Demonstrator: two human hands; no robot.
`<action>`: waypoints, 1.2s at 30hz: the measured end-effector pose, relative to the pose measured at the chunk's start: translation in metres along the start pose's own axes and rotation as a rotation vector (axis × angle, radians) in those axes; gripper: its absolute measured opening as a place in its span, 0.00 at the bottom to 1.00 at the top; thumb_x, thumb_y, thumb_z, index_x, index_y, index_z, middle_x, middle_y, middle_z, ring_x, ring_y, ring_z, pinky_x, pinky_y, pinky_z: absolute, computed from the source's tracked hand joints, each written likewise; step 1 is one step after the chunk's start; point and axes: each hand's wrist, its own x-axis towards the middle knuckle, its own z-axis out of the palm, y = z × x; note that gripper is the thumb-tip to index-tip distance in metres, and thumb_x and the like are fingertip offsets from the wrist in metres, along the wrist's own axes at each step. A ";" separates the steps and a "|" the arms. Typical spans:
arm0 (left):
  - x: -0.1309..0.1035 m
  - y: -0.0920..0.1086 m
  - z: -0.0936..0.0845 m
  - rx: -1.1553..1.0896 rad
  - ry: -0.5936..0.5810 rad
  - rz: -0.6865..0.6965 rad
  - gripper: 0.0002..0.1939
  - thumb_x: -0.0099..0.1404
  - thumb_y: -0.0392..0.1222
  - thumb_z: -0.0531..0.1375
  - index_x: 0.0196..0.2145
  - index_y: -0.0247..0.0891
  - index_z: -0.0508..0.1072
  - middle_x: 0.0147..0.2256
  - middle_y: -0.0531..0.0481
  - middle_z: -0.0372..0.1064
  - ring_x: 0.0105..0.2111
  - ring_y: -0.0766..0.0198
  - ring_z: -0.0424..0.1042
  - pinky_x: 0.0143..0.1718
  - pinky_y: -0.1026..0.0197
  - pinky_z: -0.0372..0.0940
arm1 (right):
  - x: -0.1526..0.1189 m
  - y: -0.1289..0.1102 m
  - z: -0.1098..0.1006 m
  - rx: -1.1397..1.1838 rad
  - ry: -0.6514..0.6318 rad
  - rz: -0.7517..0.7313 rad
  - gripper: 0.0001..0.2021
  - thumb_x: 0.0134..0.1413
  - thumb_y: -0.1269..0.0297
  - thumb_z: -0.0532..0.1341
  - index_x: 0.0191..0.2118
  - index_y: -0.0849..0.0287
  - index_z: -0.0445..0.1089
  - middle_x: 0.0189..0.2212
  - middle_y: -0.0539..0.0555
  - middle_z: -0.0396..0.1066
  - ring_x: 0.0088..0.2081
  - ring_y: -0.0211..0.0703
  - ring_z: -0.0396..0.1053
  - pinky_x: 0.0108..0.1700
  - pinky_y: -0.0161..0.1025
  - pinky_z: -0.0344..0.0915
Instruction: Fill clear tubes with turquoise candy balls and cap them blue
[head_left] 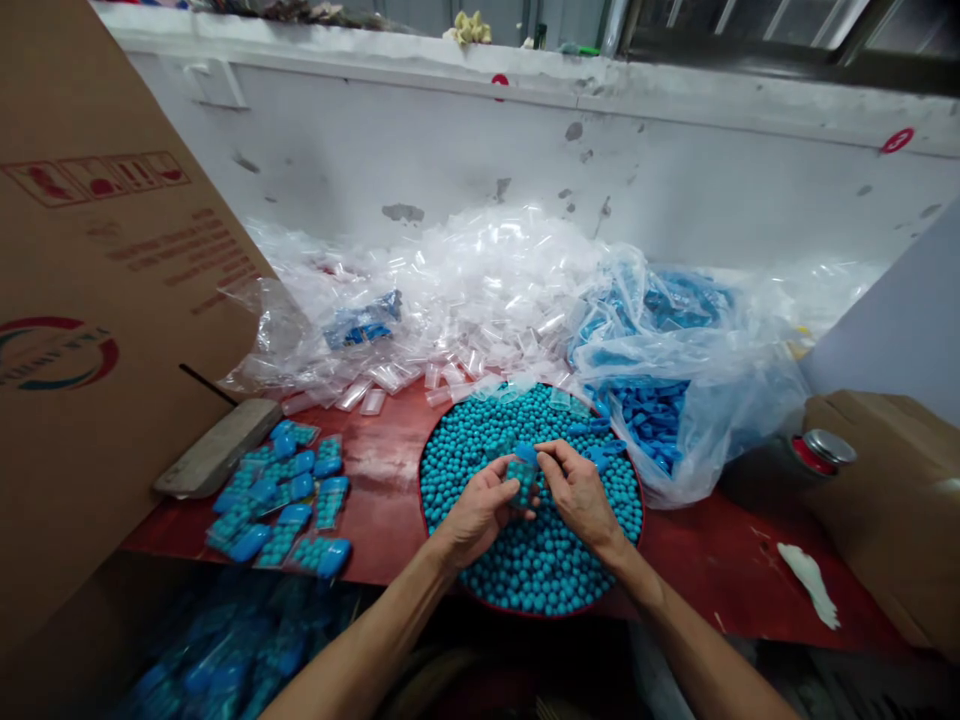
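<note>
My left hand [484,508] grips a small clear plastic container [523,480] filled with teal balls, above a round red tray [421,500] full of loose teal balls [544,570]. At the container's top, the fingers of my right hand [581,495] pinch a blue cap [527,455]. Whether the cap is fully seated cannot be made out. Blue plastic parts [604,455] lie on the balls just beyond my right hand. To the left, several filled containers with blue caps [277,490] rest on the red table [379,450].
Clear empty containers [487,280] are heaped along the wall. A plastic bag [720,430] of blue parts [652,415] stands behind the tray at right. A large carton [112,250] and a grey block [217,447] are at left; a lidded jar [825,450] and brown box [892,500] at right.
</note>
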 end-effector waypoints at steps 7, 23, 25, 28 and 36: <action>0.002 -0.004 -0.002 0.219 0.100 0.079 0.20 0.55 0.43 0.58 0.45 0.38 0.61 0.35 0.50 0.63 0.24 0.72 0.64 0.23 0.68 0.61 | -0.003 -0.003 0.001 -0.051 -0.070 -0.060 0.10 0.55 0.64 0.50 0.36 0.58 0.68 0.26 0.49 0.68 0.27 0.37 0.64 0.31 0.33 0.60; -0.006 -0.002 -0.001 0.421 0.259 0.111 0.19 0.55 0.43 0.56 0.44 0.40 0.60 0.25 0.56 0.59 0.17 0.74 0.59 0.15 0.71 0.55 | -0.007 0.003 -0.012 0.047 -0.321 -0.092 0.13 0.52 0.65 0.53 0.43 0.56 0.67 0.32 0.51 0.70 0.33 0.38 0.65 0.37 0.36 0.63; -0.009 0.003 -0.003 0.432 0.202 0.073 0.19 0.55 0.44 0.55 0.45 0.39 0.60 0.24 0.56 0.59 0.17 0.73 0.60 0.16 0.70 0.57 | -0.008 0.002 -0.018 0.091 -0.389 -0.054 0.14 0.50 0.67 0.55 0.44 0.56 0.66 0.37 0.52 0.68 0.36 0.38 0.65 0.40 0.37 0.63; -0.014 0.010 -0.004 0.441 0.111 0.029 0.18 0.55 0.43 0.57 0.44 0.40 0.60 0.26 0.55 0.61 0.21 0.72 0.61 0.19 0.70 0.59 | -0.003 0.002 -0.021 0.264 -0.416 0.117 0.14 0.48 0.67 0.55 0.44 0.58 0.66 0.33 0.50 0.68 0.26 0.34 0.65 0.30 0.35 0.65; -0.018 0.003 0.003 0.456 0.133 0.082 0.25 0.57 0.44 0.54 0.52 0.44 0.51 0.35 0.51 0.64 0.22 0.71 0.60 0.21 0.67 0.60 | 0.000 -0.007 -0.008 0.197 -0.239 0.011 0.13 0.51 0.64 0.55 0.43 0.58 0.66 0.34 0.53 0.69 0.34 0.39 0.67 0.36 0.38 0.65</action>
